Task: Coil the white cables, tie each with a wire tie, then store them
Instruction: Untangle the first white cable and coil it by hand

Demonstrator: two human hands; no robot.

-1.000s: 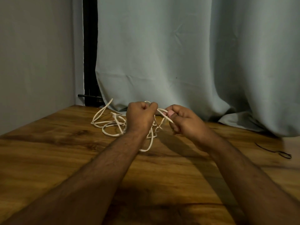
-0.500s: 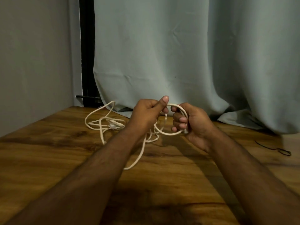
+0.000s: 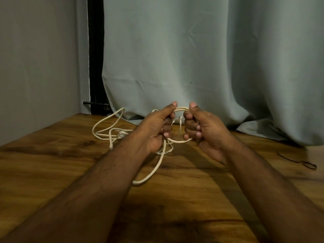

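Two hands coiling a white cable over a wooden tabletop

A pale curtain (image 3: 201,58) hangs along the tabletop's (image 3: 52,163) far edge, its hem bunched on the wood; a grey wall (image 3: 38,67) closes the left side. The white cable (image 3: 112,127) sprawls loose toward the far left corner and trails one loop toward the near edge, part hidden behind the left forearm. The left hand (image 3: 157,127) and right hand (image 3: 205,128) are both curled tight around a small coil of it, thumbs on top. A thin dark wire tie (image 3: 305,163) lies by the right edge
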